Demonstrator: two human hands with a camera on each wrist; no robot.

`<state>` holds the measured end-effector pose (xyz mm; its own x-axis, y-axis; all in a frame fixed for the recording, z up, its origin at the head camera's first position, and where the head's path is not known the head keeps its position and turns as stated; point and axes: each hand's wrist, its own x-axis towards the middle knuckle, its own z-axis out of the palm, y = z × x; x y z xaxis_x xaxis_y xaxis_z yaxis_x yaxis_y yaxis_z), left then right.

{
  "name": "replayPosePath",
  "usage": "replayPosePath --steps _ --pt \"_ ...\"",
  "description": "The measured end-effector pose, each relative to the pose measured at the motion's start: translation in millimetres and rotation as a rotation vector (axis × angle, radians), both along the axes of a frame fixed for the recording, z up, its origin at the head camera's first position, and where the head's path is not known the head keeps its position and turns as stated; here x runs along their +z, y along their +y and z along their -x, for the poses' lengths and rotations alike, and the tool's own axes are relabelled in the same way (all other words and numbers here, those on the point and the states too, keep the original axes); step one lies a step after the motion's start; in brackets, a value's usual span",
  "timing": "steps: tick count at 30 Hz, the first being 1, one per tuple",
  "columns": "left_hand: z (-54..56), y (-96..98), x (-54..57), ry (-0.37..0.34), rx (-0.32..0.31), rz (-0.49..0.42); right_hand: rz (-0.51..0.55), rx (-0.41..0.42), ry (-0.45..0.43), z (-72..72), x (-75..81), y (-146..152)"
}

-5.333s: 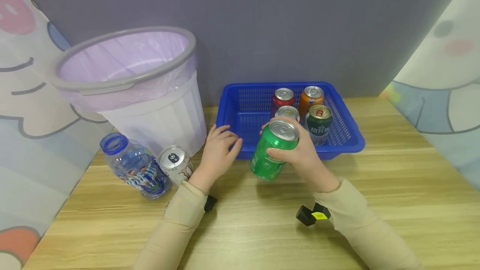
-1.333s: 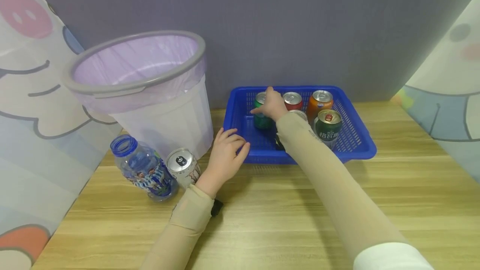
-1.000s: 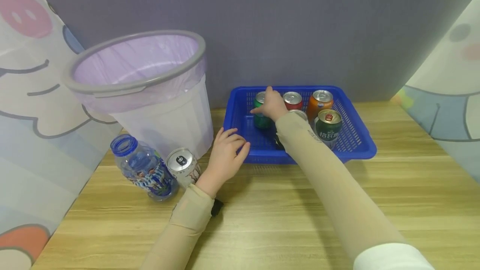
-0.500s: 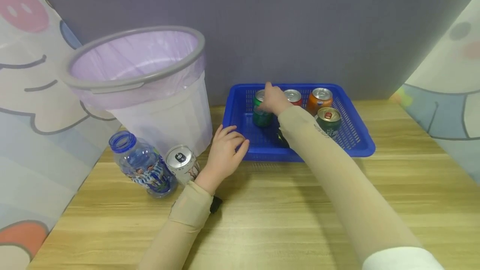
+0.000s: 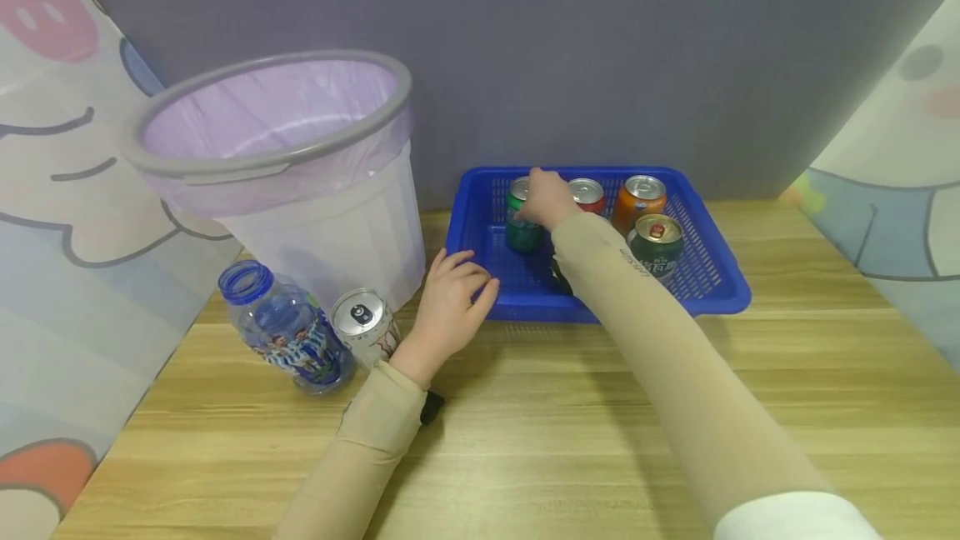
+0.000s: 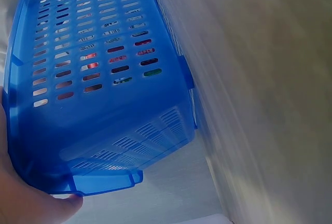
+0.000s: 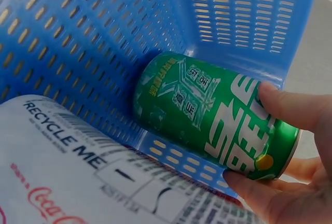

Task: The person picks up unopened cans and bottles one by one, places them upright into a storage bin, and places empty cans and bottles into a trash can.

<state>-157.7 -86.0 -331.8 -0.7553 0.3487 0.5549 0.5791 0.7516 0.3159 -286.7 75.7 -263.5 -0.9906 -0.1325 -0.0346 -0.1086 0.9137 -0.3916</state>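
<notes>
In the head view my right hand (image 5: 551, 198) reaches into a blue plastic basket (image 5: 525, 307) and grips a green soda can (image 5: 525, 233) near its top. The can stands in the back left corner. The right wrist view shows thumb and fingers around the green can (image 7: 176, 99), beside a white Coca-Cola can (image 7: 57, 167). My left hand (image 5: 448, 307) holds the basket's front left corner, its fingers curled at the rim. In the left wrist view, the thumb (image 6: 72, 201) touches the rim of the basket (image 6: 104, 115).
The basket also holds a red can (image 5: 587, 193), an orange can (image 5: 637, 205) and a dark green can (image 5: 656, 244). A white bin (image 5: 352, 232) with a purple liner stands left. Before it are a clear bottle (image 5: 292, 340) and a silver can (image 5: 363, 327). A grey wall rises behind.
Several seconds ago my right hand held the green can over the basket's front edge; now it stands inside, at the back left. My right thumb has since drawn in toward it. The left hand stays put.
</notes>
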Motion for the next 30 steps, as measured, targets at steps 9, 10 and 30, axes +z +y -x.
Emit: replayPosePath --steps 9,10,30 --pt "1.1 1.0 -2.3 -0.002 0.001 -0.006 -0.003 -0.005 -0.001 3.6 -5.9 2" --pt "0.9 1.2 -2.3 -0.004 0.000 -0.007 -0.012 -0.001 -0.003 3.0 -5.6 2" --pt "2.2 -0.8 -3.3 0.009 0.004 -0.003 -0.089 0.045 -0.093 -13.0 33.2 10"
